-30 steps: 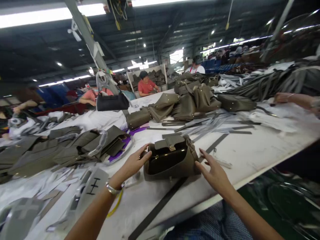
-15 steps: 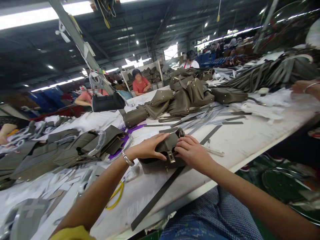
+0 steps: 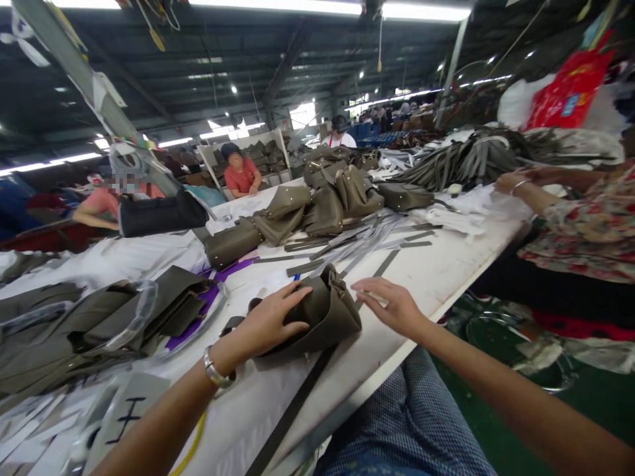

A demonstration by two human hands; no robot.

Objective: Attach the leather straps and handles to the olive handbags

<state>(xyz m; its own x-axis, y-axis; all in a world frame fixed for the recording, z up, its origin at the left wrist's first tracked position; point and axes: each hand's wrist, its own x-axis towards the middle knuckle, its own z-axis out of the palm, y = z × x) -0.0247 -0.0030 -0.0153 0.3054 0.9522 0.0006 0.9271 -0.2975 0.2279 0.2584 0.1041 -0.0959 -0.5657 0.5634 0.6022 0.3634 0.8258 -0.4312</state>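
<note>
An olive-grey leather handbag [image 3: 330, 320] lies on the white table in front of me, its side panel facing right. My left hand [image 3: 270, 317] rests over the bag's left part, thumb and fingers bent around its top, a silver bangle at the wrist. My right hand [image 3: 389, 304] is just right of the bag, apart from it, with fingers stretched out and nothing plainly visible in them. Under the bag a dark flat strip [image 3: 297, 410] runs toward the table's front edge. The bag's front flap and clasp are turned out of sight.
More olive bags [image 3: 342, 198] are piled at the table's far side, with loose strips before them. Bag pieces [image 3: 114, 311] lie at left on purple material. A co-worker's hands [image 3: 520, 182] are at the right; other people sit farther back. The table edge [image 3: 377, 380] faces my lap.
The handbag has been turned, so its clasp no longer shows and its side faces right. My right hand has come off the bag. The camera view has swung right.
</note>
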